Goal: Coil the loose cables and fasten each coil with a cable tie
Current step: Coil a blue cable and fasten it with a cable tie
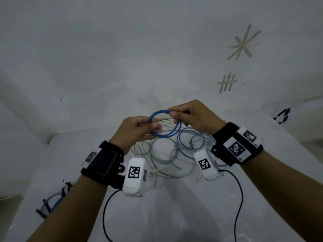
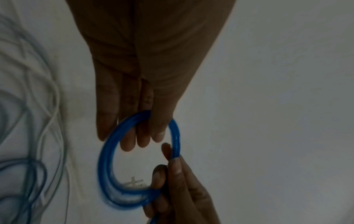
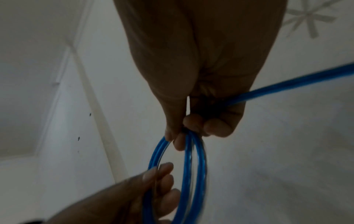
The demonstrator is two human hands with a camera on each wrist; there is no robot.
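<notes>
A blue cable coil [image 1: 158, 113] of a few turns hangs above the white table [image 1: 174, 215]. My left hand [image 1: 153, 127] pinches its near left side between thumb and fingers. My right hand [image 1: 172, 114] pinches its far top. In the left wrist view the coil [image 2: 100, 163] loops round my left fingertips [image 2: 143, 141], with the right hand [image 2: 178, 189] gripping below. The right wrist view shows the coil [image 3: 199, 174] under my right fingers [image 3: 180, 142]. Its blue tail [image 3: 287, 86] runs off to the right. Loose green cable [image 1: 157, 154] and blue cable [image 1: 185, 142] lie tangled under the hands.
White cable ties or thin white cable [image 1: 166, 123] lie behind the coil. A bundled blue coil [image 1: 50, 201] sits at the table's left edge. Tape marks [image 1: 243, 44] are on the wall. Black wires [image 1: 239, 198] trail from the wrist cameras.
</notes>
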